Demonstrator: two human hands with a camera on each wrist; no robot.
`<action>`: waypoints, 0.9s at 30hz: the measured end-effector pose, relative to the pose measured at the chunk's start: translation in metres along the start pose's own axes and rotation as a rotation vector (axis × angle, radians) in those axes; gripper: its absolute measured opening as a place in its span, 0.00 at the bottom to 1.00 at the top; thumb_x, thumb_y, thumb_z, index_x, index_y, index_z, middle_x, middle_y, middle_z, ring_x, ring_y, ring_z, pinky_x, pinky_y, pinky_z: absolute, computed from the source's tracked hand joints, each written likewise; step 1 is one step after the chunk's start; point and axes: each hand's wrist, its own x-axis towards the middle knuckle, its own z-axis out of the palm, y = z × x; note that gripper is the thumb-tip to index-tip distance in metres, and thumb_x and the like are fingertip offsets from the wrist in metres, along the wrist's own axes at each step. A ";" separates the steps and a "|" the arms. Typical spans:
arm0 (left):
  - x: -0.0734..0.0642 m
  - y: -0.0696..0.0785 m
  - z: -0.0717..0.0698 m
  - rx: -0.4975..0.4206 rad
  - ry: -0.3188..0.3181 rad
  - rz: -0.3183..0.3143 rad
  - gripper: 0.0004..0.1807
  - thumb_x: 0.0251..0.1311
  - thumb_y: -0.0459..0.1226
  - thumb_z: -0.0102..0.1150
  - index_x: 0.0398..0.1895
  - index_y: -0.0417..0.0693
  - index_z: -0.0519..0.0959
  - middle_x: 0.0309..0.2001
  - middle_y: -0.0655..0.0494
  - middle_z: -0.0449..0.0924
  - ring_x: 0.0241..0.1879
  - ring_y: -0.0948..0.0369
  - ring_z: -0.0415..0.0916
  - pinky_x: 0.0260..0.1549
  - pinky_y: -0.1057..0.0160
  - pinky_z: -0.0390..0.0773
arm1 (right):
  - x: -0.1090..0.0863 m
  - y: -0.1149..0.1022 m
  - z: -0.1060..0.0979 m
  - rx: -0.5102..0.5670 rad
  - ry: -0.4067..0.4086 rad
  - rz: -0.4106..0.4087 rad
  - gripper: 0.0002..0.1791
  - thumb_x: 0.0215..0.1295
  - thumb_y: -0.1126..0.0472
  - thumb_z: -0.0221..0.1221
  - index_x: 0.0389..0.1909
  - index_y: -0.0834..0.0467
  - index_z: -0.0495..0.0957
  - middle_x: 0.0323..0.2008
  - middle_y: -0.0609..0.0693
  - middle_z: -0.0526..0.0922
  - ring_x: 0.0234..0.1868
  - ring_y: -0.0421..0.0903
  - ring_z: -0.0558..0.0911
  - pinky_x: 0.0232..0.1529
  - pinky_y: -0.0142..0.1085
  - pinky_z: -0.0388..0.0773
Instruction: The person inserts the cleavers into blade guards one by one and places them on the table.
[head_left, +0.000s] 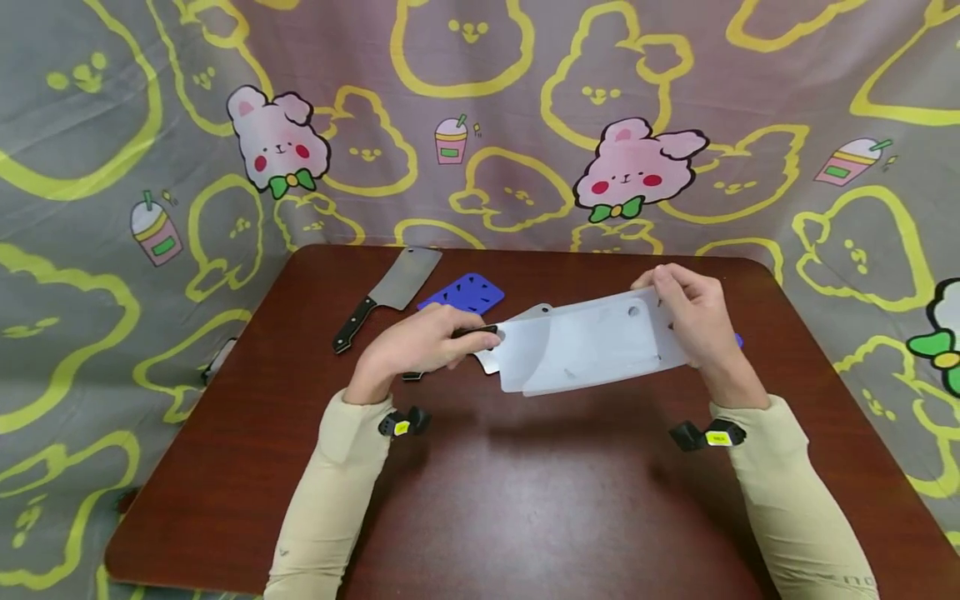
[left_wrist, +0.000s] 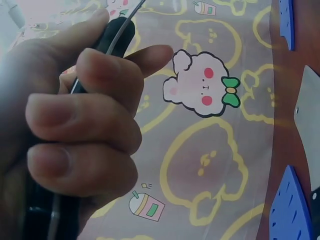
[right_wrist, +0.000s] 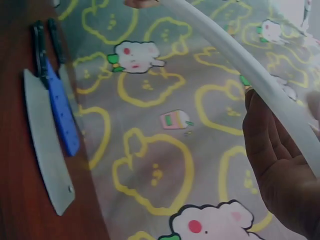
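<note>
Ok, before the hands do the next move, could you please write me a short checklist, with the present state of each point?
1. Left hand grips the black handle: ok, fingers curled round it.
2. Right hand holds the translucent white cover: ok, at the end away from the handle.
3. Blade fully covered: not ok, a strip next to the handle is bare.
4. Blade sharp or blunt: cannot tell.
5. Leftmost cleaver away from both hands: ok, it lies on the table, untouched.
</note>
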 end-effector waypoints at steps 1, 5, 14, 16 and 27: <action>0.001 0.000 0.001 0.000 0.001 -0.004 0.20 0.70 0.52 0.52 0.23 0.52 0.72 0.14 0.61 0.66 0.15 0.64 0.65 0.21 0.65 0.65 | 0.000 0.000 0.002 -0.009 -0.002 0.025 0.20 0.75 0.53 0.50 0.40 0.65 0.82 0.33 0.45 0.84 0.29 0.42 0.84 0.22 0.37 0.82; 0.002 0.000 0.002 0.004 0.006 -0.003 0.20 0.70 0.50 0.52 0.23 0.50 0.72 0.14 0.61 0.66 0.14 0.63 0.65 0.20 0.64 0.66 | -0.002 0.002 0.005 0.006 0.026 0.073 0.31 0.76 0.43 0.43 0.43 0.67 0.83 0.35 0.48 0.86 0.30 0.44 0.86 0.22 0.40 0.83; 0.011 0.001 0.011 0.005 0.021 0.019 0.19 0.72 0.50 0.50 0.25 0.51 0.74 0.13 0.61 0.68 0.14 0.64 0.67 0.21 0.65 0.68 | -0.004 0.002 0.019 0.044 -0.006 0.088 0.35 0.76 0.40 0.39 0.44 0.66 0.84 0.37 0.45 0.88 0.33 0.44 0.87 0.26 0.41 0.84; 0.014 0.001 0.014 0.012 0.022 0.019 0.18 0.72 0.51 0.49 0.26 0.53 0.74 0.13 0.61 0.69 0.14 0.65 0.67 0.22 0.66 0.68 | -0.004 0.002 0.022 0.065 -0.030 0.078 0.35 0.77 0.42 0.40 0.44 0.67 0.84 0.38 0.46 0.88 0.33 0.44 0.87 0.27 0.41 0.84; 0.015 -0.003 0.019 -0.057 -0.011 -0.013 0.18 0.72 0.52 0.49 0.28 0.52 0.74 0.18 0.50 0.77 0.12 0.61 0.70 0.22 0.63 0.75 | 0.001 0.002 0.010 -0.051 -0.142 0.016 0.16 0.75 0.58 0.49 0.44 0.66 0.82 0.38 0.43 0.85 0.30 0.42 0.85 0.25 0.38 0.83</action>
